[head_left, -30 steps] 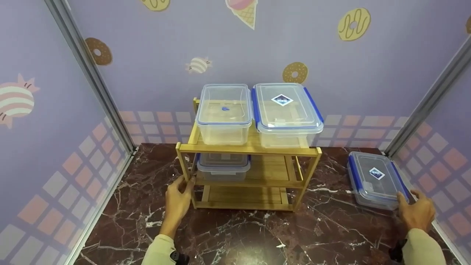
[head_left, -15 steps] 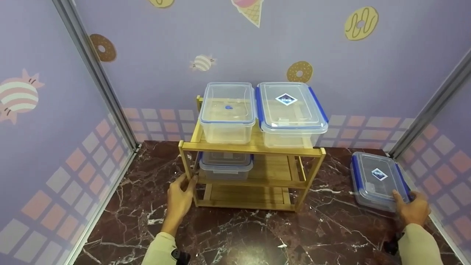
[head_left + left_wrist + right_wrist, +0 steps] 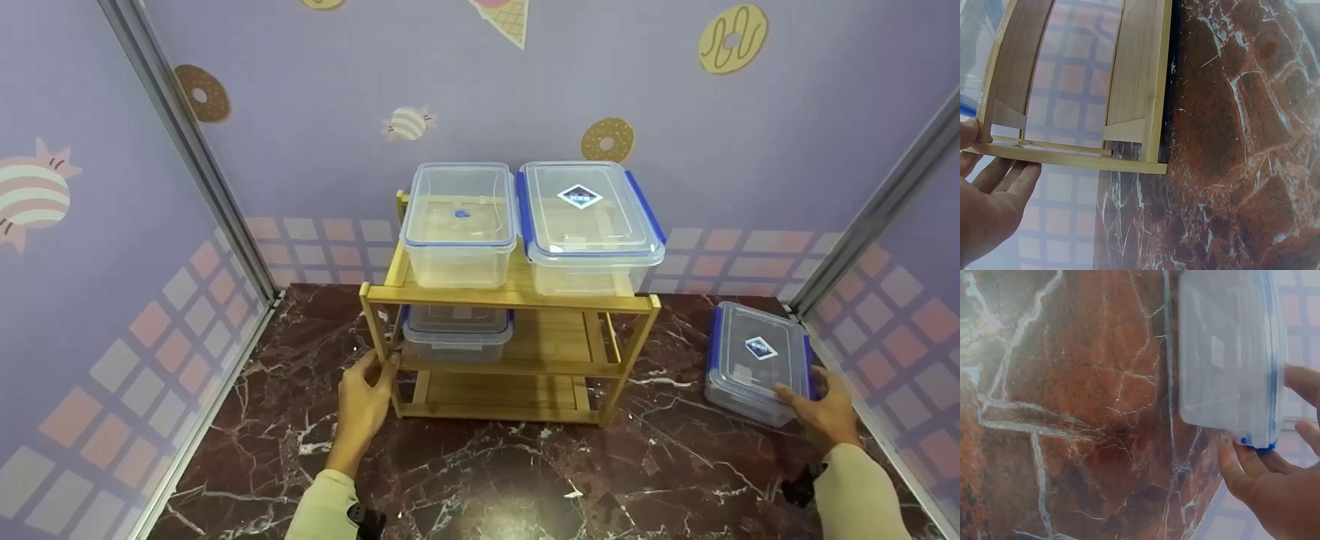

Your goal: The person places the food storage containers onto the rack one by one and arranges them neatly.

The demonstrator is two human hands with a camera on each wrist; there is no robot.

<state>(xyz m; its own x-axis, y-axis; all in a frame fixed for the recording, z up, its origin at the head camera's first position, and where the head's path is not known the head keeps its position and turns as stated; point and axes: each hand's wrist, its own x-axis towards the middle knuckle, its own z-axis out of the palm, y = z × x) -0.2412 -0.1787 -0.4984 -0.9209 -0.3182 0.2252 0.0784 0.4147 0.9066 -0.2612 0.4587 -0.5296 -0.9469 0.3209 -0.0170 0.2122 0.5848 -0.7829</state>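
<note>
My left hand [image 3: 364, 394] grips the front left post of a light wooden shelf rack [image 3: 506, 300], thumb on one side and fingers on the other, as the left wrist view also shows. Far to the right, my right hand [image 3: 825, 412] holds a clear food container [image 3: 761, 360] with blue side clips by its near right edge. The thumb lies on the lid, and the other fingers are around the blue clip. In the right wrist view the container [image 3: 1219, 354] shows side-on, close to the marbled surface.
On the rack's top stand two clear lidded containers, a narrower one [image 3: 461, 225] and a wider one [image 3: 592, 225] with blue clips. A third container [image 3: 457, 334] sits on the middle shelf's left. Purple panels [image 3: 300, 150] enclose the dark red marbled table [image 3: 510, 480].
My right hand has moved left and slightly away, its fingers now closer around the container's clip side, and the container has shifted a little. The left hand stays on the rack's post.
</note>
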